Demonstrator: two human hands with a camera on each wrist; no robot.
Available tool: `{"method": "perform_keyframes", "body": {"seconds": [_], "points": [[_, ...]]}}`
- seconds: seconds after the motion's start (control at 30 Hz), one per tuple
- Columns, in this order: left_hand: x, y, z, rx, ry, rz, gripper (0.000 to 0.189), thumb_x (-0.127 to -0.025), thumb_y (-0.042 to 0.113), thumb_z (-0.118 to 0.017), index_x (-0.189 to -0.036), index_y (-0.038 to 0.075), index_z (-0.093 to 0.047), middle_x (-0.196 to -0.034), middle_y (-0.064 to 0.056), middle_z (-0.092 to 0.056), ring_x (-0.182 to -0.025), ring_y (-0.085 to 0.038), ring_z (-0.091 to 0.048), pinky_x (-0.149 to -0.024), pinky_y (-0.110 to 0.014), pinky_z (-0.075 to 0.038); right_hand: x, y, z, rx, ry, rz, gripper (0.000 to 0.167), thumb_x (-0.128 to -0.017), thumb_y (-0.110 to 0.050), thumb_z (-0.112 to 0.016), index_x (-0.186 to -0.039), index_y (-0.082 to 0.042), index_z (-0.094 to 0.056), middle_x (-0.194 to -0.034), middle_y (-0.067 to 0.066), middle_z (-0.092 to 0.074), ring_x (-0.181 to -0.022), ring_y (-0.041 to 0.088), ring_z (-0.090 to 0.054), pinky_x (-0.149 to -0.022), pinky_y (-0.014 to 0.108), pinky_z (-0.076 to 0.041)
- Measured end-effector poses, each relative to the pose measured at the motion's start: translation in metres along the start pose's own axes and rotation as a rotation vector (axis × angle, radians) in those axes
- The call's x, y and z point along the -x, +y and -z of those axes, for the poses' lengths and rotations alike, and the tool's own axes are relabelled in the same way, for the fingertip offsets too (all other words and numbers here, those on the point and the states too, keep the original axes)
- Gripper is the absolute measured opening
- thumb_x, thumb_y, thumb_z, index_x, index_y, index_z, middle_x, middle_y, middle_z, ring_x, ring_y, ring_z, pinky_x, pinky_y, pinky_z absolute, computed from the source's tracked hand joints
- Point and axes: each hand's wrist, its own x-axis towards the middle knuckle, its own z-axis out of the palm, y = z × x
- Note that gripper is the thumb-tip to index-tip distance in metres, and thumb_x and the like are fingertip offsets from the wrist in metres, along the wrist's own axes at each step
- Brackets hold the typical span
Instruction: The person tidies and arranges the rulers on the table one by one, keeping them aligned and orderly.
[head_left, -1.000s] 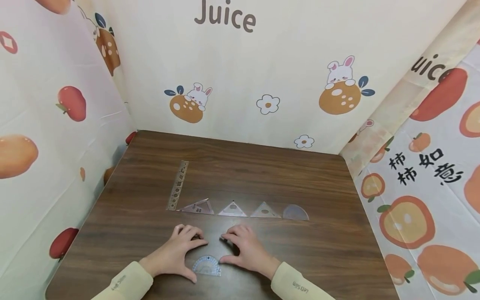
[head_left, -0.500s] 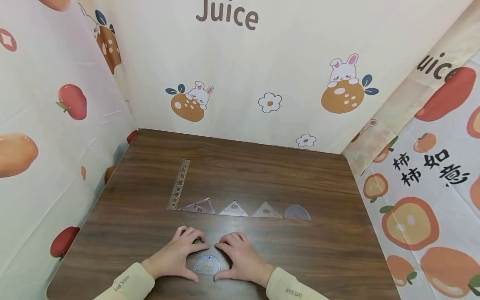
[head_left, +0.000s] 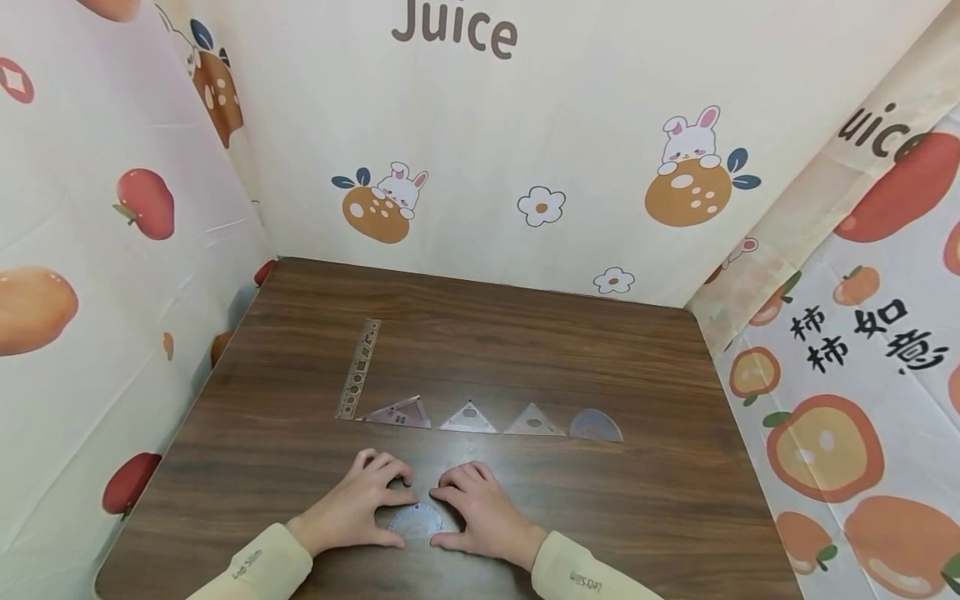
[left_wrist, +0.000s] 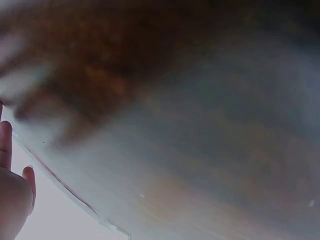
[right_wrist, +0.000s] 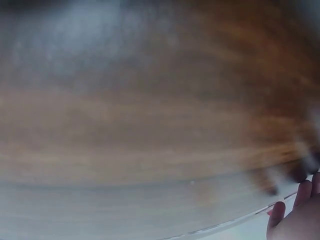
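A small clear protractor with blue markings [head_left: 417,522] lies flat near the front of the table, between my two hands. My left hand [head_left: 358,502] holds its left part, thumb at the straight lower edge and index fingertip at the top of the curve. My right hand [head_left: 487,510] curves round its right side, thumb by the lower right corner and index finger near the curve. The fingertips hide parts of its rim. In the wrist views, the left hand [left_wrist: 14,200] and right hand [right_wrist: 295,220] show only as fingers at the lower corners; the protractor cannot be made out there.
Beyond the hands lies a row: a stencil ruler [head_left: 358,371] set lengthwise, a long set square [head_left: 397,414], two smaller set squares [head_left: 469,421] and a second protractor [head_left: 596,426]. The brown wooden table [head_left: 660,500] is walled by printed cloth [head_left: 465,125].
My right hand has come in from the right to the protractor. Both thumbs have slid forward, and the protractor has shifted slightly away from me. The row of rulers stays in place.
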Motion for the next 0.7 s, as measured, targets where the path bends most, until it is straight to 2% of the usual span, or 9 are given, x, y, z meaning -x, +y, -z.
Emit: {"method": "perform_keyframes", "body": {"seconds": [0.13,0.43,0.7], "points": [[-0.001,0.002,0.001,0.02,0.007,0.01,0.054,-0.065,0.053,-0.093,-0.108,0.023,-0.082,-0.113,0.006,-0.061,-0.11,-0.011,-0.05,-0.095,-0.04,-0.026,-0.001,0.0,0.002,-0.027,-0.006,-0.005,0.052,-0.085,-0.061,-0.076,-0.12,-0.023,-0.073,-0.117,-0.01,-0.062,-0.111,0.008,-0.056,-0.106,0.037,-0.043],[-0.007,0.007,-0.001,0.077,-0.004,0.091,0.044,-0.066,0.033,-0.096,-0.103,0.017,-0.08,-0.112,0.01,-0.062,-0.109,-0.011,-0.052,-0.094,-0.041,-0.03,-0.003,0.002,0.0,-0.04,0.026,0.002,0.044,-0.083,-0.052,-0.08,-0.116,-0.022,-0.076,-0.115,-0.011,-0.063,-0.11,0.007,-0.056,-0.106,0.035,-0.042],[-0.015,0.01,-0.004,0.07,0.049,0.129,0.045,-0.062,0.028,-0.093,-0.102,0.014,-0.079,-0.111,0.008,-0.063,-0.105,-0.009,-0.054,-0.095,-0.039,-0.032,-0.004,0.006,-0.001,-0.04,0.106,-0.026,0.042,-0.077,-0.044,-0.084,-0.11,-0.02,-0.075,-0.111,-0.008,-0.065,-0.105,0.009,-0.059,-0.101,0.034,-0.044]]}}
